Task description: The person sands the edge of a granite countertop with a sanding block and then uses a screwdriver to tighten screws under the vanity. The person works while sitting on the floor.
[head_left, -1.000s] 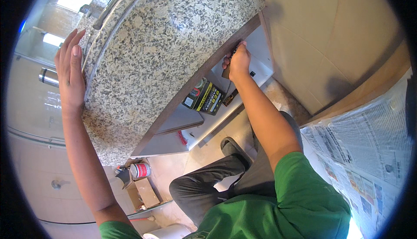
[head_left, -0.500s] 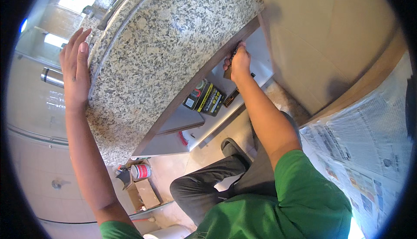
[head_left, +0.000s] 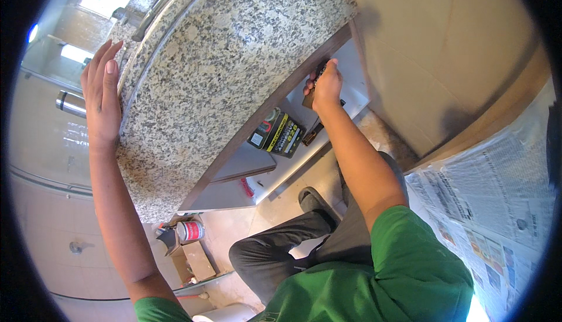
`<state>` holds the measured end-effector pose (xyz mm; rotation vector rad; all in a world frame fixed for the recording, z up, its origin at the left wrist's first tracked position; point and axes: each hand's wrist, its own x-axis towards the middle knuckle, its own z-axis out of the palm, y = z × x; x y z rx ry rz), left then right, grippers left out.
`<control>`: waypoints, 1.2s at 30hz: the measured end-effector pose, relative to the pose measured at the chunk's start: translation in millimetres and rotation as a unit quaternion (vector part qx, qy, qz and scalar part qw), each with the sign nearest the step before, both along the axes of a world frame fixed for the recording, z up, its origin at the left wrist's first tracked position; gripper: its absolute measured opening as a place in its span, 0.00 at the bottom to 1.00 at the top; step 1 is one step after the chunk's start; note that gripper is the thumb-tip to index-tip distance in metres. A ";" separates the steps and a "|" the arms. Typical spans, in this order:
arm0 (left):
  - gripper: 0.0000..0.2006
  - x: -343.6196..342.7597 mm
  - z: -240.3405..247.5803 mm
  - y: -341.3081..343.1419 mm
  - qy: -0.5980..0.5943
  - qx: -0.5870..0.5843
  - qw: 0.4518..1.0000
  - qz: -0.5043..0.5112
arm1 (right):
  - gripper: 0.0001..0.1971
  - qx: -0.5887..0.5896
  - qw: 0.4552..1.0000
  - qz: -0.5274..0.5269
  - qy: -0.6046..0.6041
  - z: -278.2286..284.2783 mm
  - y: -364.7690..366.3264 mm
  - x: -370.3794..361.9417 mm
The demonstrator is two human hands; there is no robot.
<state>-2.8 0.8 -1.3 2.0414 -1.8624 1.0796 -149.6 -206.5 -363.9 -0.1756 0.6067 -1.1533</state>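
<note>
My left hand [head_left: 104, 99] lies along the left rim of a speckled granite countertop [head_left: 234, 52], its fingers stretched out and holding nothing. Below the counter's front edge, my right hand [head_left: 328, 86] reaches into the open cabinet [head_left: 353, 76]. Its fingers are wrapped round a small brown and black block [head_left: 308, 98], partly hidden by the hand, close under the brown wooden edge strip [head_left: 281, 91]. Left of that hand, on the cabinet's white floor, stands a black tub with a yellow band [head_left: 285, 136]. A small dark box [head_left: 312, 135] sits beside the tub.
A dark-handled tool [head_left: 153, 14] lies at the counter's far left edge. Tan board [head_left: 439, 47] stands on the right, with newspaper [head_left: 492, 205] nearer me. A red item [head_left: 248, 187] is in the cabinet; a can [head_left: 190, 230] and cardboard box [head_left: 199, 260] are on the floor.
My right hand, with the block, has shifted slightly to the right and turned a little. My left hand stays in place on the counter rim.
</note>
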 end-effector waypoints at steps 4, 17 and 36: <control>0.29 0.7 -1.7 1.9 0.013 0.001 1.000 0.005 | 0.22 0.027 0.999 0.019 0.023 11.6 0.6 -3.6; 0.30 -0.2 0.6 1.5 0.003 0.011 1.000 0.007 | 0.24 0.014 0.998 0.045 0.046 4.8 -17.0 2.7; 0.29 -1.4 -3.5 -0.4 0.006 -0.012 1.000 0.002 | 0.24 0.022 0.999 -0.022 0.018 11.7 -1.9 -5.1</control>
